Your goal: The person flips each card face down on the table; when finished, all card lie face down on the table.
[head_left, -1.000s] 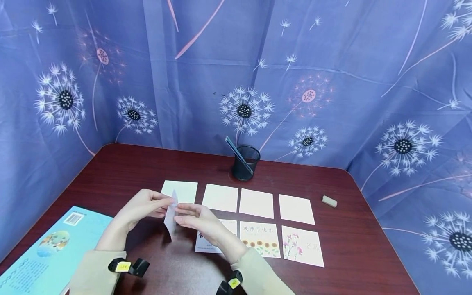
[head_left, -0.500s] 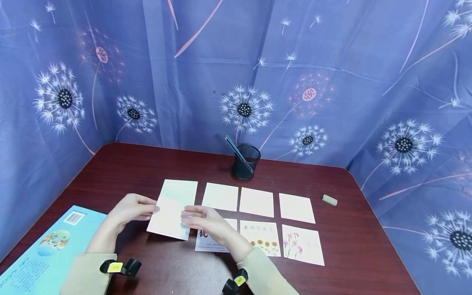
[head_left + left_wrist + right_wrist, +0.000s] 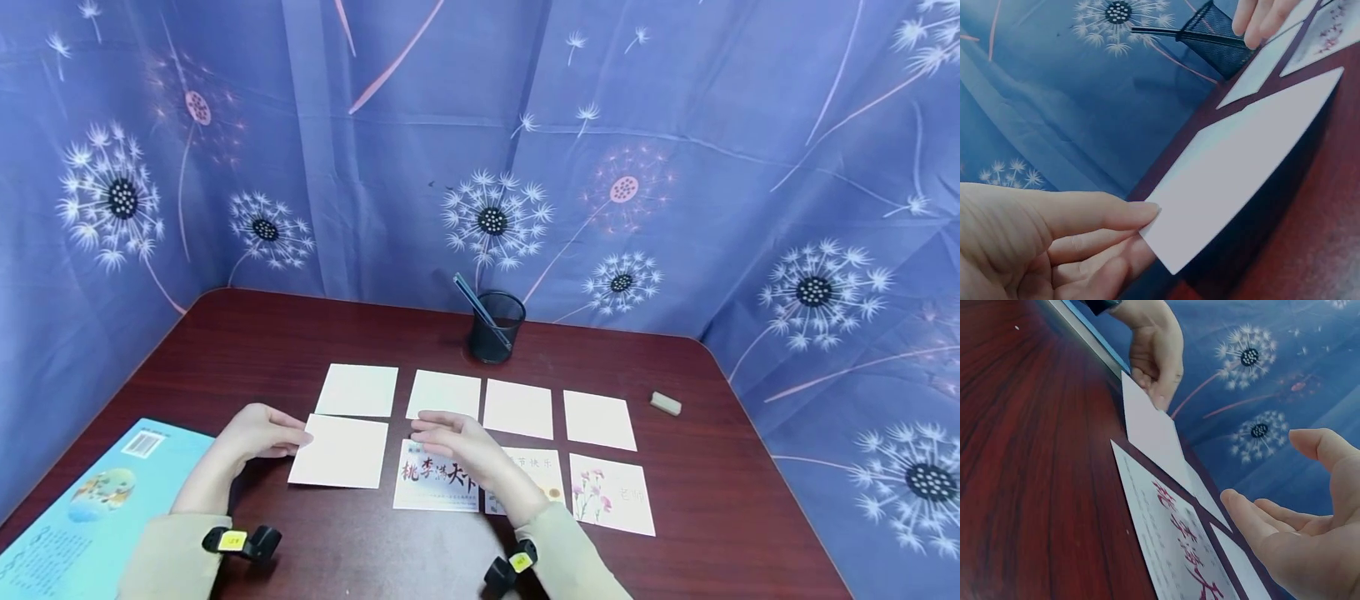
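Observation:
My left hand [image 3: 258, 435] pinches the left edge of a blank white card [image 3: 341, 452], thumb on top and fingers below. In the left wrist view that card [image 3: 1241, 162] is tilted, with a dark shadow under its near edge. My right hand [image 3: 468, 450] hovers over the cards with nothing in it, thumb and fingers apart in the right wrist view. Under and beside it lie a card with red and black Chinese writing [image 3: 435, 487], a sunflower card [image 3: 534, 467] partly hidden by the hand, and a pink flower card [image 3: 611, 493].
Several blank white cards form a back row, the rightmost card [image 3: 599, 420] nearest an eraser [image 3: 665, 404]. Behind them stands a black mesh pen cup [image 3: 497, 329] holding pens. A light blue book [image 3: 112, 500] lies at the left. A blue dandelion curtain [image 3: 420, 167] borders the dark red table [image 3: 360, 550].
The card held between both hands has turned from edge-on to blank face up and lowered toward the front row's left end. My right hand has let go and moved right.

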Demonstrator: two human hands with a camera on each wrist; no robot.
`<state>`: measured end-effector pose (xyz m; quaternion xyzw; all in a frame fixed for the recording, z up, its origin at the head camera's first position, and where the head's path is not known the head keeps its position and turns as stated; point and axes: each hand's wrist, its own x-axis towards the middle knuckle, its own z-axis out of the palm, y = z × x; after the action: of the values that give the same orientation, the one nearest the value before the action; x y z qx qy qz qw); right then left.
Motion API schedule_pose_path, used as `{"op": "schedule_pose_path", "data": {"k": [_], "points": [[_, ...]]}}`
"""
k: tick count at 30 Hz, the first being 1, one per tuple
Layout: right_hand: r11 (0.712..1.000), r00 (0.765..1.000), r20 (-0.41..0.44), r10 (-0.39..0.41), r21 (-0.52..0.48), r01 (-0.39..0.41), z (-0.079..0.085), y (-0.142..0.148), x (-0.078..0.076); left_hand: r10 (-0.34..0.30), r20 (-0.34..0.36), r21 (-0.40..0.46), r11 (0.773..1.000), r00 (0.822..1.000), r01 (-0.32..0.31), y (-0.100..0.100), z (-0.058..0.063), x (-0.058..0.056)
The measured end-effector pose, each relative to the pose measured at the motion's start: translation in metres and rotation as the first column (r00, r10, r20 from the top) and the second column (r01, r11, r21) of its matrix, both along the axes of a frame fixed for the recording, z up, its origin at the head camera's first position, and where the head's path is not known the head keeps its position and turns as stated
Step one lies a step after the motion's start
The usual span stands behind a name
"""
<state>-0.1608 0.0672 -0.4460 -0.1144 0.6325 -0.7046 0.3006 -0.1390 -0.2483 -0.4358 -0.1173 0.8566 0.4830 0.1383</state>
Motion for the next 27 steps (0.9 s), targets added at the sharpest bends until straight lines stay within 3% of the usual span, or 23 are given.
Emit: {"op": "schedule_pose_path", "data": {"k": [7, 17, 20, 22, 27], "points": [[0.999, 1.000, 0.007, -0.022, 0.025, 0.022, -0.001, 0.010, -0.001, 0.027, -0.002, -0.006, 1.000, 1.000, -0.027, 0.003, -0.001, 0.003], [0.998, 0.999, -0.017, -0.032, 0.056, 0.032, -0.006, 0.033, -0.007, 0.009, -0.019, -0.049, 0.999, 1.000, -0.010, 0.004, 0.006, 0.003], [0.997, 0.999, -0.019, -0.031, 0.072, 0.032, -0.005, 0.044, -0.008, -0.046, -0.049, -0.023, 0.999, 0.998, 0.045, 0.010, 0.007, 0.003], [0.996, 0.999, -0.012, -0.034, 0.083, 0.035, -0.003, 0.051, -0.007, -0.115, -0.070, 0.011, 0.993, 0.991, 0.116, 0.015, 0.007, 0.001], [0.992, 0.999, -0.004, -0.034, 0.124, 0.034, 0.004, 0.067, -0.005, -0.268, -0.125, 0.095, 0.955, 0.955, 0.281, 0.036, 0.006, -0.005]]}}
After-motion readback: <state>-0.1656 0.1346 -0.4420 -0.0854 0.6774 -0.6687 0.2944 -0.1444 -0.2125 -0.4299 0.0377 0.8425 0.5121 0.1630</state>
